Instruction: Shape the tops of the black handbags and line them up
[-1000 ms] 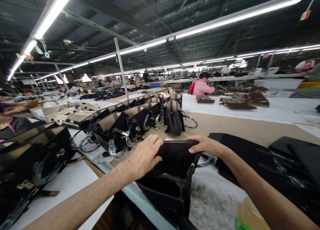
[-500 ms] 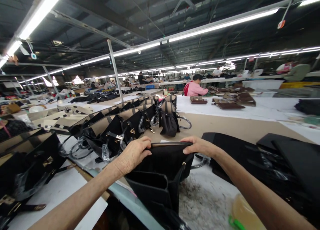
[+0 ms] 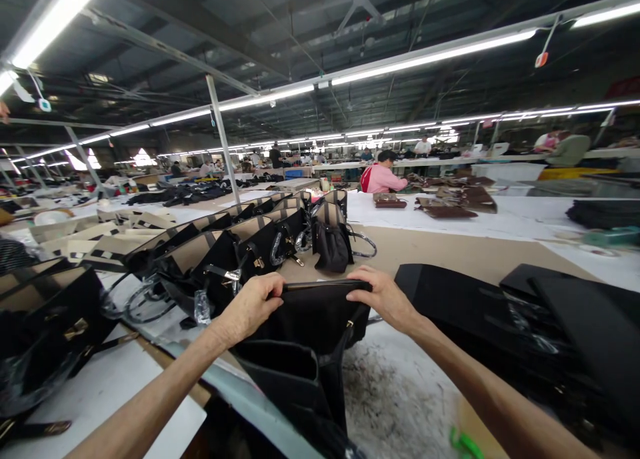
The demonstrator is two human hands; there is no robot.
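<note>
1. Bag (image 3: 310, 319): at edge of table (image 3: 400, 379).
2. Left hand (image 3: 257, 302), right hand (image 3: 385, 296): fingers closed, pinching rim's two ends.
3. Open room: table between bag and black panels (image 3: 445, 299).
4. Red banner (image 3: 623, 86): too blurred to read.

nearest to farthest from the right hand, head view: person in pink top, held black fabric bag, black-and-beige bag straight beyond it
1. Black fabric bag: rim in right hand
2. Black-and-beige bag: ahead, slightly left
3. Person in pink top: farther ahead
</note>
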